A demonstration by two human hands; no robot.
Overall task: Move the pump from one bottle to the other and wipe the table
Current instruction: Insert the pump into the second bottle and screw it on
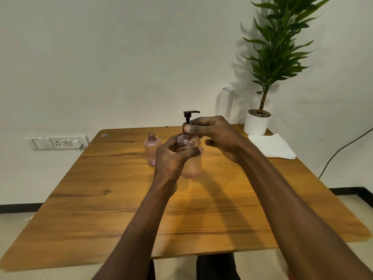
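Observation:
Two clear pink bottles are over the wooden table. The nearer bottle carries a black pump on its neck. My left hand wraps around this bottle's upper body. My right hand pinches the pump's collar with thumb and fingers, just below the nozzle, which points right. The second bottle stands upright behind and to the left, its neck open with no cap. A folded white cloth or tissue lies flat at the table's far right.
A white pot with a tall green plant stands on the far right corner, a white cylinder beside it against the wall. A wall socket panel sits left of the table. A black cable runs down the right wall.

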